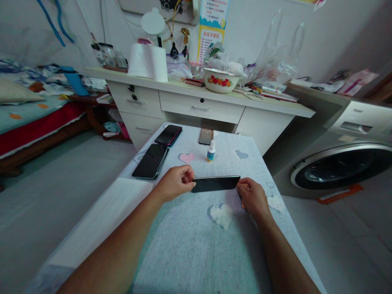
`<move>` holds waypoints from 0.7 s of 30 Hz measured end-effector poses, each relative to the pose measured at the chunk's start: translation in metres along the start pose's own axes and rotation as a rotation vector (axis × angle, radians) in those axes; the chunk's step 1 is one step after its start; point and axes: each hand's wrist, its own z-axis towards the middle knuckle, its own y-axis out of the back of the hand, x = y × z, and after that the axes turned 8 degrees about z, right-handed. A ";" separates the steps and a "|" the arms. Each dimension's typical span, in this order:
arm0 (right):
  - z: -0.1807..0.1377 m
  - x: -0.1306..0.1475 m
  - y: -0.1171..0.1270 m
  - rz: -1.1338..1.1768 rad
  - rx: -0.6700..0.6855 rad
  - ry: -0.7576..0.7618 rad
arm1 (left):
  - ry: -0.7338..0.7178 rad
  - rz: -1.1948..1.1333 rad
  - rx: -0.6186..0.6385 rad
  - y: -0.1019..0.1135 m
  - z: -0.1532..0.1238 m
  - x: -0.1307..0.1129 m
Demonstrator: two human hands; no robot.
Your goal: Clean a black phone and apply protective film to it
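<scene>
A black phone (215, 183) is held level just above a table covered with a pale blue cloth (183, 237). My left hand (174, 182) pinches its left end with closed fingers. My right hand (252, 197) grips its right end, fingers curled, with something small and orange showing under the palm. Beyond the phone stands a small white dropper bottle (210, 151) with a blue-green label. Three more phones lie flat farther back: a large dark one (151, 161) at the left, one with a pink edge (168, 134), and a brownish one (206, 136).
A white desk (196, 104) with drawers stands behind the table, carrying a paper roll (148, 61), a flowered bowl (221, 80) and plastic bags. A washing machine (343, 159) is at the right. A bed (27, 110) lies at the left across open grey floor.
</scene>
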 end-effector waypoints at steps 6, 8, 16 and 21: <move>-0.003 0.011 0.001 -0.347 -0.030 0.180 | 0.000 -0.008 -0.003 0.000 0.001 -0.001; -0.003 0.010 0.001 -0.326 -0.021 0.157 | -0.001 -0.001 -0.001 0.000 0.001 -0.002; 0.000 0.001 0.000 0.160 -0.069 -0.040 | -0.014 0.003 -0.011 0.000 0.000 -0.004; -0.002 0.010 0.000 0.369 -0.093 -0.066 | -0.012 0.004 -0.010 -0.001 0.000 -0.005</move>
